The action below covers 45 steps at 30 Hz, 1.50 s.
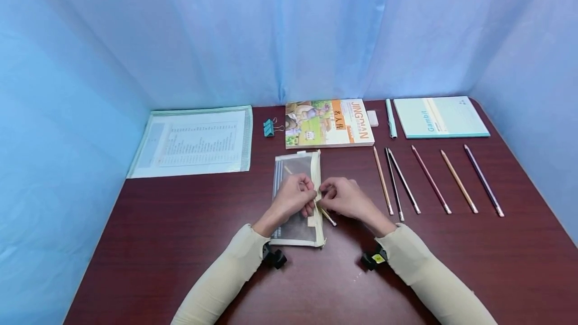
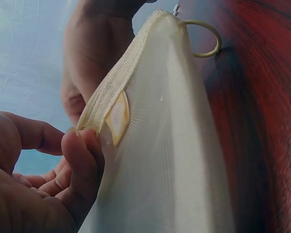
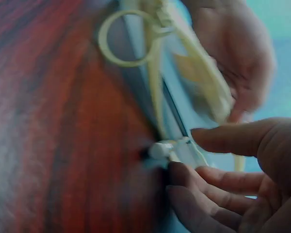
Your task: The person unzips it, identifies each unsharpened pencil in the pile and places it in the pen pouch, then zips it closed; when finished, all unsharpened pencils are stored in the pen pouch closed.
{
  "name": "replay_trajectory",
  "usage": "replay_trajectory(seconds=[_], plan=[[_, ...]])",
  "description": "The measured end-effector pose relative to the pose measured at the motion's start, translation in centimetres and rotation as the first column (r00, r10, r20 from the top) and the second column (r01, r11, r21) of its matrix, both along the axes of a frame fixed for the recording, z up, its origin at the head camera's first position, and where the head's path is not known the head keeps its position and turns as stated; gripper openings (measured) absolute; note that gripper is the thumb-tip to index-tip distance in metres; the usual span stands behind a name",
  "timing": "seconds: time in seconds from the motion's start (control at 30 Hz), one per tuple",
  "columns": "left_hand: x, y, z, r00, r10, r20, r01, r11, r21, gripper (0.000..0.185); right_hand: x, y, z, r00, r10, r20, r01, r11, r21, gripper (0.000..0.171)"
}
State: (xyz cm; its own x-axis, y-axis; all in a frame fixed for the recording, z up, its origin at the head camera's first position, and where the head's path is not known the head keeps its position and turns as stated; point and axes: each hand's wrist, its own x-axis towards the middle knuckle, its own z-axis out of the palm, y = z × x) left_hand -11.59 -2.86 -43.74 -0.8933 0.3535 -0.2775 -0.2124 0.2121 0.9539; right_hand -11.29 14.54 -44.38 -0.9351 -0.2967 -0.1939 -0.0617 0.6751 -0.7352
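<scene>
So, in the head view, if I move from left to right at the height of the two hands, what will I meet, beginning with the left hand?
Left hand → right hand → first tan pencil → black pencil → silver-grey pencil → dark red pencil → second tan pencil → purple pencil.

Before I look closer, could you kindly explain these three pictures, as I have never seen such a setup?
There is no machine: a person's bare left hand and right hand are working. The wide picture comes from a head camera, the close ones from black wrist cameras. On the dark red table lie six slender coloured pencils and, among other things, a translucent cream-edged pouch. The left hand pinches its woven edge; a white-ended yellow pencil juts past it. Whether the right hand's grip holds anything is unclear.
</scene>
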Motion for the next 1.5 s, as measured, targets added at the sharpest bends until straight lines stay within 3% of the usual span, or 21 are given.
replay_trajectory(seconds=[0.13, 0.3, 0.4, 0.5, 0.57, 0.63, 0.7, 0.77, 0.87, 0.97, 1.2, 1.4, 1.5], plan=[[0.1, -0.1, 0.1, 1.000, -0.003, -0.006, 0.003, 1.000, 0.005, 0.009, 0.4, -1.0, 0.2, 0.987, 0.044, -0.156, -0.012, 0.979, 0.205, 0.031], [0.1, -0.1, 0.1, 1.000, -0.002, -0.012, 0.002, 1.000, 0.001, 0.008, 0.7, -1.9, 0.8, 0.980, 0.087, -0.181, -0.010, 0.921, 0.390, 0.018], [0.1, -0.1, 0.1, 1.000, 0.002, -0.017, -0.002, 1.000, 0.003, 0.008, 0.7, -1.6, 1.1, 0.984, 0.091, -0.151, -0.022, 0.915, 0.403, 0.014], [0.1, -0.1, 0.2, 1.000, 0.002, -0.024, -0.002, 1.000, 0.010, 0.008, 0.5, -0.7, 1.2, 0.997, 0.027, -0.067, -0.007, 0.958, 0.288, 0.021], [0.1, -0.1, 0.2, 1.000, 0.002, -0.021, -0.001, 1.000, 0.012, 0.008, 0.3, 0.0, 1.1, 0.999, -0.032, 0.039, 0.027, 0.990, 0.138, 0.029], [0.1, -0.1, 0.2, 1.000, 0.001, -0.016, -0.001, 1.000, 0.011, 0.009, 0.1, 0.7, 0.8, 0.982, -0.074, 0.174, 0.084, 0.995, -0.048, 0.036], [0.1, -0.1, 0.2, 1.000, 0.000, -0.013, 0.000, 1.000, 0.012, 0.009, 0.0, 1.1, 0.4, 0.951, -0.070, 0.300, 0.141, 0.965, -0.222, 0.041], [0.0, -0.1, 0.2, 1.000, -0.001, -0.008, 0.001, 1.000, 0.008, 0.009, 0.0, 1.2, 0.0, 0.920, -0.046, 0.390, 0.194, 0.916, -0.351, 0.046], [0.0, -0.2, 0.2, 1.000, -0.002, -0.004, 0.002, 1.000, 0.007, 0.009, 0.1, 0.9, -0.5, 0.897, -0.019, 0.442, 0.241, 0.858, -0.453, 0.049], [0.0, -0.2, 0.3, 1.000, 0.001, 0.002, -0.001, 1.000, 0.008, 0.009, 0.3, 0.2, -0.7, 0.896, -0.020, 0.443, 0.260, 0.833, -0.489, 0.049], [0.0, -0.2, 0.4, 1.000, -0.002, -0.001, 0.002, 1.000, 0.016, 0.009, 0.4, -0.2, -0.4, 0.911, -0.043, 0.410, 0.254, 0.843, -0.475, 0.041], [0.0, -0.3, 0.4, 1.000, 0.007, -0.006, -0.007, 1.000, 0.000, 0.009, 0.4, 1.7, 0.8, 0.932, -0.094, 0.349, 0.244, 0.877, -0.415, 0.037], [0.0, -0.3, 0.4, 1.000, 0.009, -0.001, -0.009, 1.000, -0.004, 0.009, 0.3, 3.7, 1.6, 0.955, -0.134, 0.263, 0.223, 0.911, -0.346, 0.036]])
